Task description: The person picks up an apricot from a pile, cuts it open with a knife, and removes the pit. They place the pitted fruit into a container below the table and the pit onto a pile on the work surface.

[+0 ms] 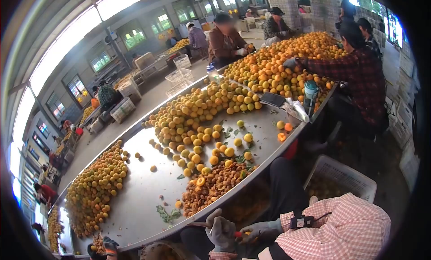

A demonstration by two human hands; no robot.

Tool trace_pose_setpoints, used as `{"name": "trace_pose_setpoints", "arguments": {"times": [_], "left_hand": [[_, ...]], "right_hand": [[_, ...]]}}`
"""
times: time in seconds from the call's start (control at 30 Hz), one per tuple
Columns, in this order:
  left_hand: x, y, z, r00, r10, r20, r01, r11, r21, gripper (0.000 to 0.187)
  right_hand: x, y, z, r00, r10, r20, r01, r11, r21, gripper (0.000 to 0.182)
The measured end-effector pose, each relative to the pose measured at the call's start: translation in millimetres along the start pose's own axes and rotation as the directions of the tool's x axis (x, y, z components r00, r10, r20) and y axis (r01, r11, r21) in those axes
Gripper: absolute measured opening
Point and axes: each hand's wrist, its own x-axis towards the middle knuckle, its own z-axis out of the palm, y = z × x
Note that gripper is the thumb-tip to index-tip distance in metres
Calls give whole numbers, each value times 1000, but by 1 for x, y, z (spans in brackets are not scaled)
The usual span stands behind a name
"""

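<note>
My left hand, in a grey glove, is raised with its fingers curled round a thin object that I cannot make out. Beside it, my right hand is gloved too and closed on an orange apricot, mostly hidden by the fingers. A small red piece shows at its fingertips, between the two hands. Both hands are low over my lap, just outside the metal table. Across the rim from them lies a heap of brown apricot pits, with whole apricots scattered behind it.
Large apricot heaps cover the far end, where several people sit. A teal bottle and a dark flat device rest near the right rim. A pale crate stands right of my knee. Another gloved hand reaches in at lower left.
</note>
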Motion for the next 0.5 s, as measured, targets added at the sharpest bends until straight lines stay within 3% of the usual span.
{"name": "trace_pose_setpoints", "arguments": {"times": [0.03,0.1,0.13,0.17,0.23,0.33,0.4,0.5], "left_hand": [[1,-3,0,1000,-15,-8,15,1000,5,23],[4,-9,-8,1000,-20,-24,19,999,-42,22],[4,-6,-5,998,40,-38,-38,997,64,23],[7,2,-2,994,98,-58,-86,979,183,23],[10,21,6,996,76,40,-75,996,-38,26],[10,33,21,989,148,-7,-148,989,-24,25],[11,30,23,966,202,161,-194,979,-69,25],[7,21,25,976,173,135,-165,984,-67,25]], "right_hand": [[-4,-8,14,993,-19,118,9,997,78,37],[-7,-9,15,969,-158,191,161,987,-5,39],[-5,-10,12,964,-248,93,262,943,-206,40],[-22,-29,34,990,-139,-32,137,989,-58,40],[-29,-38,41,953,-293,-82,288,955,-70,38],[-42,-45,38,978,-184,-100,182,983,-25,44],[-41,-42,32,986,-137,-91,131,989,-64,46],[-42,-37,36,970,-223,-95,213,972,-102,41]]}}
